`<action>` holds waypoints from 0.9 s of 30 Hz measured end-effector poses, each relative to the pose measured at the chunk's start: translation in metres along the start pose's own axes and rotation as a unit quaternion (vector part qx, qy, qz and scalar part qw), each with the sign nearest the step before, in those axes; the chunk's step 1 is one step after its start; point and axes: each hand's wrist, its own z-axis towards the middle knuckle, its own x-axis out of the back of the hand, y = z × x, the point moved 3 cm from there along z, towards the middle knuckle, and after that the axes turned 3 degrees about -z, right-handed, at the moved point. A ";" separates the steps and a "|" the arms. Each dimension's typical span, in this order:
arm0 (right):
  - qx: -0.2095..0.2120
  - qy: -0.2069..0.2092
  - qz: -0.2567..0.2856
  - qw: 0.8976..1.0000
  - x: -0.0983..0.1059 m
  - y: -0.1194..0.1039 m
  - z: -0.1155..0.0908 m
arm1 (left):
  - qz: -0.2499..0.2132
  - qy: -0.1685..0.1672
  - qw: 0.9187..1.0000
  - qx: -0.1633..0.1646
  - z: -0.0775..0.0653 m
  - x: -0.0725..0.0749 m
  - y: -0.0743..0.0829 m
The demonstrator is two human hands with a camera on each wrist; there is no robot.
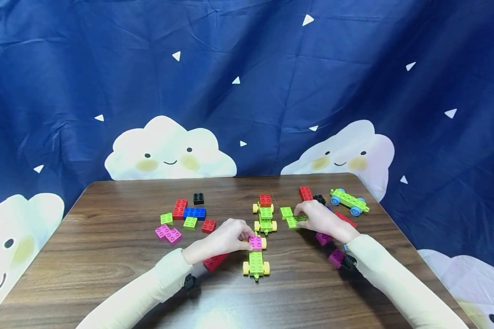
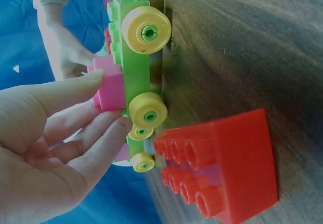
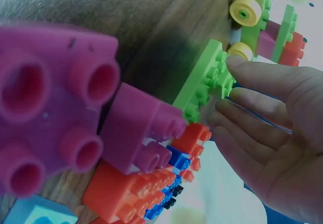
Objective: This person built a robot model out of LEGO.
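My left hand (image 1: 229, 236) pinches a pink brick (image 2: 112, 85) between thumb and fingers, right at the studs of a lime-green wheeled base (image 1: 255, 263) with yellow wheels. Beyond it, a second yellow-wheeled base (image 1: 265, 225) carries a red brick (image 1: 265, 199) and a green one. Farther right, my right hand (image 1: 319, 217) reaches over flat lime-green bricks (image 1: 291, 222). Its thumb and forefinger stand on either side of a small green brick (image 3: 228, 86); I cannot tell whether they grip it. A large red brick (image 2: 242, 168) lies below my left wrist.
Loose red, blue (image 1: 194, 213), black (image 1: 198, 198), green and pink bricks (image 1: 174, 236) lie at the left. A green base with blue wheels (image 1: 349, 202) stands at the back right. Purple-pink bricks (image 1: 336, 258) and a red brick (image 1: 305, 193) lie around my right arm.
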 end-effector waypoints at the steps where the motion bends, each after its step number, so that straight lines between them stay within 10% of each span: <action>1: -0.005 -0.005 -0.004 1.000 -0.002 0.000 0.000 | 0.000 0.000 1.000 -0.002 0.000 0.000 0.000; 27: 0.012 -0.013 -0.014 1.000 -0.010 -0.006 -0.003 | -0.010 0.004 0.999 -0.034 -0.002 -0.002 -0.009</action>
